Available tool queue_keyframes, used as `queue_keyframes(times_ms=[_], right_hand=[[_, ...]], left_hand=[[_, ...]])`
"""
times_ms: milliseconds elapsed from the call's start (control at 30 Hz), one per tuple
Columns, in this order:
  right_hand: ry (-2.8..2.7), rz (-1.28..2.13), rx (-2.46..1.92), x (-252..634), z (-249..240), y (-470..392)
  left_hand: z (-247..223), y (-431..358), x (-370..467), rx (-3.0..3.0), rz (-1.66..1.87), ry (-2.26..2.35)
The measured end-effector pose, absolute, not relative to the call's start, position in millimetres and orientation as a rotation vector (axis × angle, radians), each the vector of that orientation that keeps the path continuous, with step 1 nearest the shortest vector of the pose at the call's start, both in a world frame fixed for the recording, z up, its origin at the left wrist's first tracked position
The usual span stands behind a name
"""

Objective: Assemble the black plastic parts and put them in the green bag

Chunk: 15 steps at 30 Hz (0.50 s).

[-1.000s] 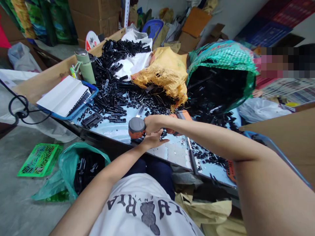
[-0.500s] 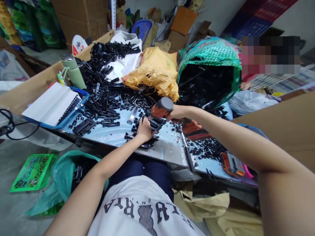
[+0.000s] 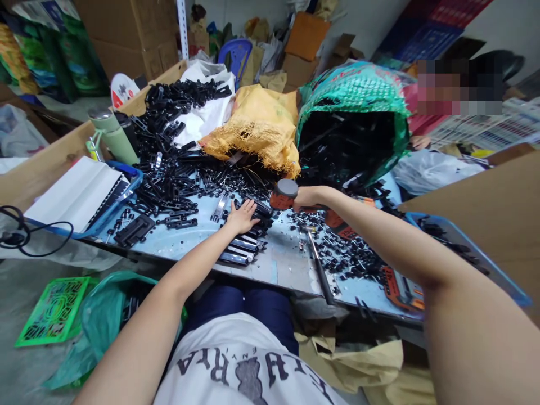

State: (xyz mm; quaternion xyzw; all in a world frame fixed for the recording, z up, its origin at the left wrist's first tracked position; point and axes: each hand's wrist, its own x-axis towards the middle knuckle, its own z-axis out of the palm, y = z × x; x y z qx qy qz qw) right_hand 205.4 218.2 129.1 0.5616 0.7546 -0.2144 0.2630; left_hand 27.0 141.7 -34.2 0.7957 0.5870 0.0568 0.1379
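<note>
Orange-and-black plastic marks the pistol-shaped power tool with a round, dark grey cap [image 3: 284, 194], on which the right hand [image 3: 307, 198] is closed. The left hand [image 3: 243, 217] is apart from it, palm down with fingers spread, at the row of long, glossy black plastic pieces [image 3: 238, 253]; whether it presses on them I cannot tell. The power tool is held just right of the row's far end.

Just left of the row's far end lies a slim, clear, shiny strip [image 3: 219, 207]. To the right of the row, a hammer with a metal shaft and black grip [image 3: 323, 275] lies beside a scatter of small black parts and pale pins [image 3: 350, 253]. Farther right is a blue-rimmed plastic tray [image 3: 508, 288].

Beyond the row sits a frayed yellow woven sack [image 3: 264, 115], with a green mesh sack holding dark pieces [image 3: 354, 90] to its right. Left of the row, past a heap of black plastic parts [image 3: 169, 180], are a blue plastic tray with white paper on it [image 3: 134, 183] and a pale green bottle [image 3: 120, 140]. Below and left of the row stands a teal plastic bag [image 3: 99, 315].
</note>
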Motion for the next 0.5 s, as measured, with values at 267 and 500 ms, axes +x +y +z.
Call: queue_keyframes(times_ms=[267, 500], right_hand=[[2.077, -0.541, 1.356, 192, 140, 186], [2.022, -0.540, 1.319, 176, 135, 180]], left_hand=[[-31, 139, 27, 2.337, 0.166, 1.707], [-25, 138, 28, 2.332, 0.165, 1.716]])
